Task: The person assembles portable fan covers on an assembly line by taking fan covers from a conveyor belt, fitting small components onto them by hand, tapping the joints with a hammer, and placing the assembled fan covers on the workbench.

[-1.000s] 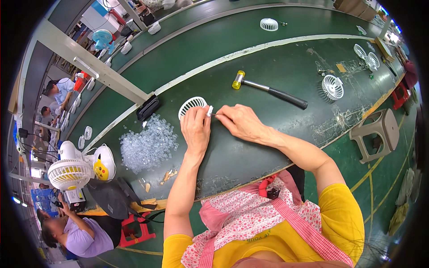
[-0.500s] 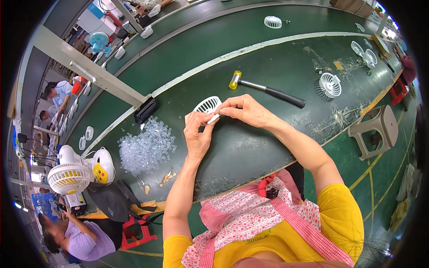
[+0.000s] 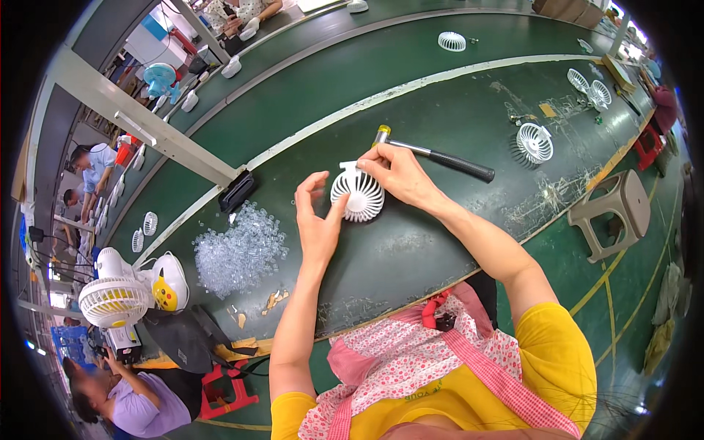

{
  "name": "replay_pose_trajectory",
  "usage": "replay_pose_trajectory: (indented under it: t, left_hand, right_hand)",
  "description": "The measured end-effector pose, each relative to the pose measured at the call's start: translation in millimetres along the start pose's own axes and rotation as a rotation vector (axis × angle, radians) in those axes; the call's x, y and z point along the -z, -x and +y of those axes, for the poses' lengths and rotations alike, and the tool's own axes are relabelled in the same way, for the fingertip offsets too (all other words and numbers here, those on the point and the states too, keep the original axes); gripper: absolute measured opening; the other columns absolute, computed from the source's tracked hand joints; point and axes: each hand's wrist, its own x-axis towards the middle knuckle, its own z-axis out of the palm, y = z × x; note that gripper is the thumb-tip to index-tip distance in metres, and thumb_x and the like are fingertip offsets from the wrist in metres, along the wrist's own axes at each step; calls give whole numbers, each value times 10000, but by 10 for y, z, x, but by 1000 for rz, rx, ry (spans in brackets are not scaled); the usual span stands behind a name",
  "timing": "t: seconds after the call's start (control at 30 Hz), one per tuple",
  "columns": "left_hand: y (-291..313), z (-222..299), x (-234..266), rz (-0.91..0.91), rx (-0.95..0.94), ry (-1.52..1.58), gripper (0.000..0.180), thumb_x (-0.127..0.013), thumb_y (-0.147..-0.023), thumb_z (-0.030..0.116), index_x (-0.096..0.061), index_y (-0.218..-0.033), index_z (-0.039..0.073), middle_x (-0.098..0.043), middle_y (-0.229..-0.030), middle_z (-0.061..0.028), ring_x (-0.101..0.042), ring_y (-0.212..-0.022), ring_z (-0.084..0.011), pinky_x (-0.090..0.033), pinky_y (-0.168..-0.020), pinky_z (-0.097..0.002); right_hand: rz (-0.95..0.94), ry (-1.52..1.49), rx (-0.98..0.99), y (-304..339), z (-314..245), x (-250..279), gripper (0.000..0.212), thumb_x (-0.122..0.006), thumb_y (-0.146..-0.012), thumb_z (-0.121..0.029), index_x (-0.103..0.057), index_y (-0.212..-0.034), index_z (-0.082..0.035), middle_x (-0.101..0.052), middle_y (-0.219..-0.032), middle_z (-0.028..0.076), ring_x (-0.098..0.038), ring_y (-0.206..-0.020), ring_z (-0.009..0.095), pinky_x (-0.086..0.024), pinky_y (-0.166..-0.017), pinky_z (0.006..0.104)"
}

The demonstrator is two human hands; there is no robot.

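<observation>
A round white slatted fan cage [image 3: 361,199] lies on the dark green bench before me, its short neck pointing away. My right hand [image 3: 402,178] comes over its far right side, with thumb and fingertips pinched on the cage at the neck. My left hand [image 3: 317,227] is at the near left of the cage, fingers apart and curved, the thumb tip at its rim. Just beyond my right hand lies a hammer [image 3: 460,166] with a yellow head and black grip, partly covered by my fingers. A pile of small clear plastic pieces [image 3: 240,249] spreads left of my left hand.
More white fan cages [image 3: 534,143] lie to the right. A black case [image 3: 237,192] sits by the metal post [image 3: 147,117]. A white desk fan [image 3: 114,297] stands at the left edge. Behind the bench runs a green conveyor [image 3: 308,95]. A stool [image 3: 614,213] stands at right; other people work at left.
The fan cage has turned from tilted up between both hands to lying on the bench, nearer me. My left hand has opened away from it; my right hand has moved to its neck.
</observation>
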Motion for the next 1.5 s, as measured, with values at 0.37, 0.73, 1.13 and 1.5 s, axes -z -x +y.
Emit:
replay_pose_trajectory:
  t: [0.37, 0.73, 1.13, 1.5]
  left_hand:
    - [143, 13, -111, -208, -429, -608, 304, -779, -786, 126, -674, -1050, 17, -659, -1113, -92, -618, -1040, -285, -511, -868, -397]
    - [170, 38, -120, -176, -434, -624, 299, -799, -757, 139, -692, -1016, 36, -666, -1080, -76, -639, -984, -272, -548, -803, -380]
    - [98, -55, 29, -60, -405, -506, 221, -779, -792, 142, -684, -971, 54, -689, -969, -71, -655, -938, -269, -538, -774, -372]
    - [-109, -679, 1073, 197, 101, -1169, 183, -819, -728, 191, -692, -821, 98, -603, -887, -65, -534, -910, -274, -376, -792, -424]
  right_hand:
    - [154, 940, 401, 24, 331, 509, 293, -654, -887, -120, -623, -1171, -55, -594, -1132, 118, -549, -1069, 314, -433, -891, 442]
    - [157, 580, 271, 188, -229, 655, 293, -578, -968, -125, -601, -1258, -93, -558, -887, 132, -580, -789, 342, -477, -710, 421]
    - [82, 895, 347, 58, 226, 591, 237, -614, -930, -121, -659, -1148, -37, -640, -991, 121, -617, -916, 342, -500, -796, 418]
    - [-211, 738, 364, -188, 361, -23, 160, -625, -914, -120, -695, -1018, -21, -655, -943, 127, -602, -979, 329, -465, -869, 434]
